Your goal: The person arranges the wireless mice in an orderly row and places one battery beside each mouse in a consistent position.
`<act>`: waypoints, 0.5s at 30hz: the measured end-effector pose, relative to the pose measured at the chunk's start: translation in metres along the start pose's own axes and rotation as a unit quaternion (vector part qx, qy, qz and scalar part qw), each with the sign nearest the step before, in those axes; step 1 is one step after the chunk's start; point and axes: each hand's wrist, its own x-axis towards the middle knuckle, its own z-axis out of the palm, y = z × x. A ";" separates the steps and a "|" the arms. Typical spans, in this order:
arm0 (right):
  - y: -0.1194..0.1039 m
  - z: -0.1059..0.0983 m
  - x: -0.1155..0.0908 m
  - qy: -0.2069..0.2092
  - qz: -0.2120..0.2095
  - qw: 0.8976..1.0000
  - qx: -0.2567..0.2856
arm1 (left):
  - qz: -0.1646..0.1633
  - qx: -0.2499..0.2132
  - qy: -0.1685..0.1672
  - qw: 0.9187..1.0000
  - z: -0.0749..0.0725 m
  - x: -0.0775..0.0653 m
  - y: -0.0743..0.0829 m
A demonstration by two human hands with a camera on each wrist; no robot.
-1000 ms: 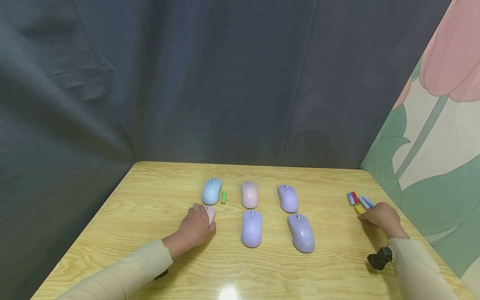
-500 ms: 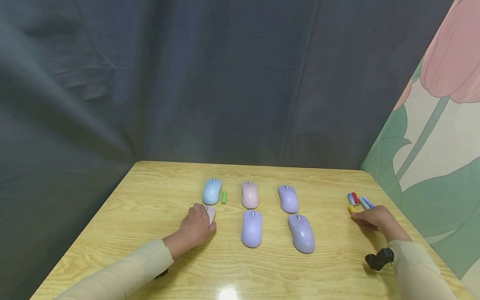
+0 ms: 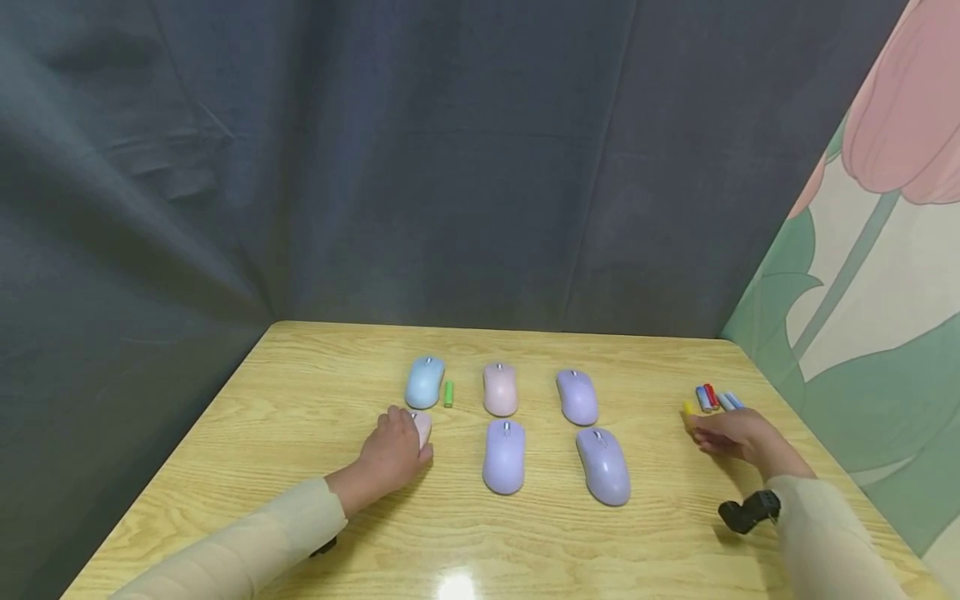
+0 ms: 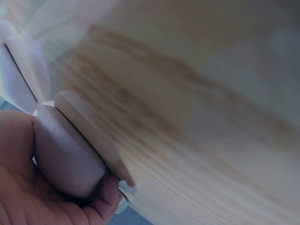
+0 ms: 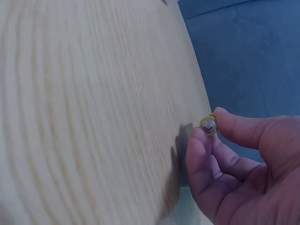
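Observation:
My left hand [image 3: 393, 450] grips a pale pink computer mouse [image 3: 422, 427] on the table, covering much of it. In the left wrist view the fingers and thumb curl round the sides of that mouse [image 4: 65, 150]. At the right, my right hand [image 3: 738, 437] pinches a yellow battery [image 3: 687, 414] between thumb and fingertips. The right wrist view shows the battery's metal end [image 5: 209, 125] facing the camera, with its shadow on the wood beside it. Just beyond this hand lie a red battery [image 3: 711, 396], a blue-and-white battery [image 3: 702, 398] and more bluish ones [image 3: 731, 402].
A light blue mouse [image 3: 425, 383] lies behind the left hand, with a green battery [image 3: 448, 394] beside it. Further mice stand in two rows: pink [image 3: 500, 390], purple [image 3: 577, 397], purple [image 3: 504, 457] and purple [image 3: 603, 467]. A dark curtain [image 3: 465, 183] hangs behind the wooden table [image 3: 337, 358].
My right hand has drawn the yellow battery leftward, away from the group of batteries, and it now points upward more. The left hand has stayed in place on the pink mouse.

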 end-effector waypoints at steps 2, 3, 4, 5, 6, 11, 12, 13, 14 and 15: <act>-0.001 0.003 -0.001 -0.009 -0.005 1.000 0.016 | -0.001 0.000 0.001 1.000 0.000 0.000 0.000; -0.002 0.004 -0.001 -0.013 -0.007 1.000 0.025 | -0.001 0.000 0.001 1.000 0.000 0.000 0.000; -0.003 0.005 -0.002 -0.017 -0.010 0.999 0.032 | -0.001 -0.001 0.001 1.000 0.000 0.000 0.000; -0.004 0.006 -0.002 -0.022 -0.012 0.999 0.040 | 0.000 0.001 0.001 1.000 0.000 0.000 0.001; -0.005 0.008 -0.002 -0.025 -0.013 0.999 0.047 | 0.000 0.001 0.001 1.000 -0.001 0.000 0.001; -0.008 0.015 -0.001 -0.050 -0.015 0.995 0.082 | 0.002 0.004 0.003 1.000 0.000 0.000 0.001; -0.009 0.017 0.000 -0.057 -0.017 0.994 0.089 | 0.001 0.004 0.003 1.000 0.000 0.000 0.001; -0.010 0.019 0.000 -0.062 -0.018 0.993 0.094 | 0.001 0.004 0.003 1.000 0.000 0.000 0.001; -0.011 0.021 0.000 -0.067 -0.021 0.993 0.097 | 0.001 0.004 0.003 1.000 0.000 -0.001 0.001; -0.012 0.022 0.000 -0.072 -0.025 0.992 0.098 | 0.000 0.003 0.003 1.000 0.000 -0.001 0.001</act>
